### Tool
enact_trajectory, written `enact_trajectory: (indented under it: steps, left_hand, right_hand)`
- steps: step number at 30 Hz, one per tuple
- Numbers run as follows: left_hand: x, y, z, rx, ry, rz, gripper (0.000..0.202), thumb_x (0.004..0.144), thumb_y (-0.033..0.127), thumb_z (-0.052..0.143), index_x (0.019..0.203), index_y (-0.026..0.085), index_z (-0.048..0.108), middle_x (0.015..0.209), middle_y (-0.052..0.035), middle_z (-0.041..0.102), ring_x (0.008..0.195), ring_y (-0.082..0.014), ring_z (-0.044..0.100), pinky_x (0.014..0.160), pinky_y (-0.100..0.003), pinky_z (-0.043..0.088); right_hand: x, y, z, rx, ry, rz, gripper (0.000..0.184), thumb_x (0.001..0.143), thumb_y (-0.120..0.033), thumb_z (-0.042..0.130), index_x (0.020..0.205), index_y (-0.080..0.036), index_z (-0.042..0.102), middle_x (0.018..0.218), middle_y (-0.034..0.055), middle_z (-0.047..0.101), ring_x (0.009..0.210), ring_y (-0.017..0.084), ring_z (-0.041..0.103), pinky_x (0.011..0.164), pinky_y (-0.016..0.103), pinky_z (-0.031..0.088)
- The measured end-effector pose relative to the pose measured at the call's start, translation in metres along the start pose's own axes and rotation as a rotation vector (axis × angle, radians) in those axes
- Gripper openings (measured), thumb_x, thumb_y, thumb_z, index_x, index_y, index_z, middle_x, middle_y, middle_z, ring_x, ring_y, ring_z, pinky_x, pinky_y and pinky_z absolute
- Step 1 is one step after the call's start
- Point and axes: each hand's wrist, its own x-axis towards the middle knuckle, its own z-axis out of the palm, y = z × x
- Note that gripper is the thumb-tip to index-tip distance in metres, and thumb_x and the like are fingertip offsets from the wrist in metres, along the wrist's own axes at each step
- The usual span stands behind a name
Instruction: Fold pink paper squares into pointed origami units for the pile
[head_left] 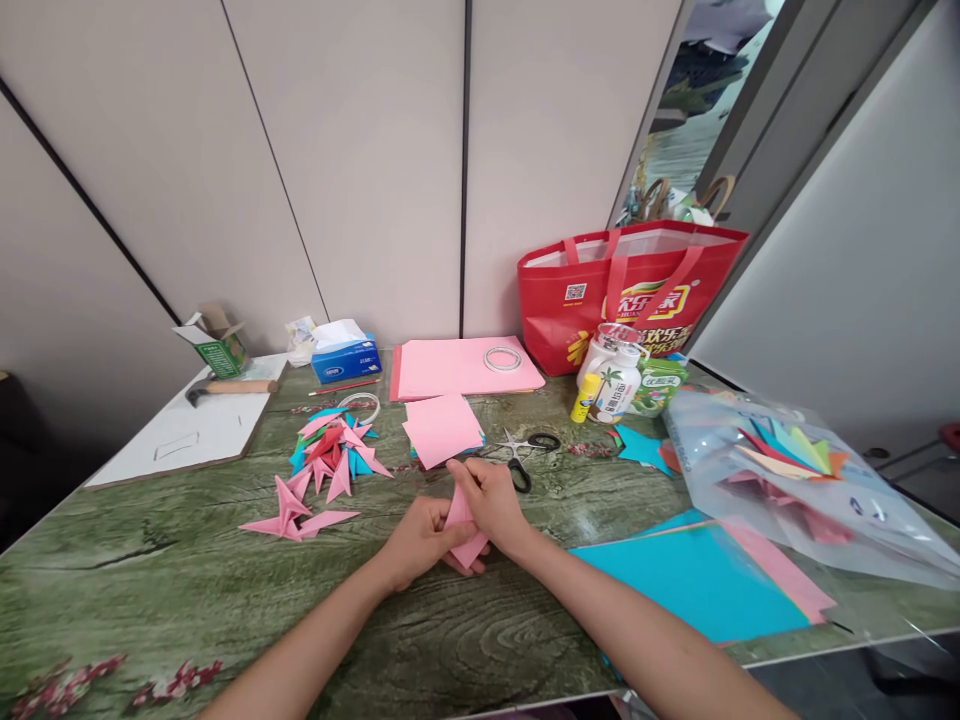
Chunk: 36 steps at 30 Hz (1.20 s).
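A folded piece of pink paper is held between both hands above the middle of the table. My left hand is closed on its lower left side, thumb on top. My right hand grips its upper part, hiding some of the folds. Just beyond lies a stack of pink paper squares with blue edges showing beneath. Black-handled scissors rest partly open to the right of the stack. To the left sit a pink folded paper shape and a heap of pink, red and blue folded pieces.
Pink sheets lie against the wall with a tape roll. A red bag, white bottle and glue stick stand back right. Blue sheets and a plastic bag lie right; a hammer and tissue pack left.
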Motion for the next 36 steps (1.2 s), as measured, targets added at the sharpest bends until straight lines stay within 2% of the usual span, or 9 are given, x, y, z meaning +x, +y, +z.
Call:
enact_trajectory:
  steps: [3, 7, 13, 16, 20, 24, 27, 31, 36]
  left_hand:
    - [0.0, 0.001, 0.001, -0.005, 0.009, 0.012, 0.035, 0.065, 0.04, 0.063, 0.077, 0.007, 0.064, 0.071, -0.014, 0.069, 0.059, -0.0207, 0.065, 0.054, -0.029, 0.052]
    - [0.001, 0.003, -0.001, -0.037, 0.102, 0.011, 0.037, 0.064, 0.042, 0.064, 0.076, 0.007, 0.063, 0.073, -0.0143, 0.068, 0.058, -0.021, 0.065, 0.052, -0.029, 0.052]
    - [0.003, 0.006, -0.011, -0.124, 0.24, 0.057, 0.034, 0.065, 0.04, 0.064, 0.077, 0.008, 0.061, 0.066, -0.0092, 0.067, 0.058, -0.0199, 0.065, 0.057, -0.032, 0.053]
    - [0.004, 0.01, -0.013, -0.138, 0.232, 0.05, 0.038, 0.071, 0.045, 0.056, 0.078, 0.009, 0.061, 0.067, -0.009, 0.067, 0.06, -0.0199, 0.065, 0.06, -0.034, 0.053]
    - [0.005, 0.012, -0.017, -0.063, 0.365, 0.105, 0.034, 0.067, 0.045, 0.059, 0.072, 0.012, 0.062, 0.062, -0.0037, 0.066, 0.058, -0.016, 0.062, 0.058, -0.029, 0.052]
    - [0.006, 0.01, -0.02, 0.032, 0.432, 0.147, 0.03, 0.064, 0.042, 0.063, 0.065, 0.012, 0.062, 0.051, -0.0017, 0.063, 0.043, -0.011, 0.055, 0.04, -0.019, 0.045]
    - [0.007, 0.009, -0.021, 0.017, 0.507, 0.165, 0.031, 0.064, 0.041, 0.063, 0.057, 0.011, 0.058, 0.043, -0.001, 0.059, 0.031, -0.0066, 0.046, 0.033, -0.016, 0.035]
    - [0.006, 0.011, -0.02, -0.085, 0.53, 0.181, 0.026, 0.062, 0.036, 0.066, 0.058, 0.011, 0.058, 0.048, -0.0022, 0.062, 0.038, -0.0086, 0.053, 0.041, -0.018, 0.042]
    - [0.006, 0.013, -0.019, -0.152, 0.495, 0.14, 0.024, 0.062, 0.034, 0.067, 0.06, 0.011, 0.058, 0.05, -0.0028, 0.063, 0.043, -0.0112, 0.057, 0.046, -0.021, 0.046]
  right_hand:
    - [0.001, 0.0, 0.0, 0.057, -0.018, 0.05, 0.044, 0.081, -0.039, 0.041, 0.044, -0.017, 0.031, 0.043, -0.006, 0.026, 0.042, 0.006, 0.024, 0.042, 0.022, 0.018]
    - [0.003, 0.001, -0.002, 0.165, -0.083, 0.12, 0.045, 0.085, -0.04, 0.03, 0.05, -0.016, 0.044, 0.045, -0.0038, 0.037, 0.043, 0.008, 0.032, 0.042, 0.021, 0.023]
    - [0.004, 0.001, -0.005, 0.191, -0.195, 0.025, 0.025, 0.078, -0.033, 0.047, 0.063, -0.014, 0.055, 0.057, -0.0022, 0.051, 0.051, 0.009, 0.042, 0.05, 0.02, 0.033]
    - [0.005, 0.005, -0.005, 0.217, -0.146, 0.046, 0.025, 0.078, -0.032, 0.047, 0.062, -0.014, 0.055, 0.057, -0.0019, 0.051, 0.051, 0.008, 0.043, 0.049, 0.02, 0.035]
    - [0.006, 0.01, -0.005, 0.297, -0.114, 0.127, 0.026, 0.077, -0.036, 0.047, 0.064, -0.015, 0.053, 0.053, -0.0029, 0.046, 0.044, 0.007, 0.04, 0.039, 0.018, 0.034]
    - [0.006, 0.008, -0.006, 0.372, -0.132, 0.182, 0.023, 0.076, -0.037, 0.049, 0.07, -0.016, 0.054, 0.054, -0.0034, 0.046, 0.038, 0.006, 0.039, 0.029, 0.016, 0.033]
    - [0.005, 0.005, -0.004, 0.491, -0.177, 0.209, 0.02, 0.073, -0.037, 0.053, 0.078, -0.017, 0.053, 0.062, -0.0019, 0.052, 0.044, 0.008, 0.047, 0.032, 0.017, 0.04]
    - [0.005, 0.005, -0.002, 0.618, -0.256, 0.225, 0.022, 0.069, -0.032, 0.058, 0.084, -0.018, 0.052, 0.07, -0.0002, 0.058, 0.053, 0.01, 0.053, 0.045, 0.022, 0.05]
    - [0.005, 0.008, -0.002, 0.6, -0.157, 0.239, 0.024, 0.067, -0.027, 0.058, 0.088, -0.017, 0.049, 0.066, -0.0024, 0.054, 0.046, 0.008, 0.05, 0.042, 0.02, 0.045]
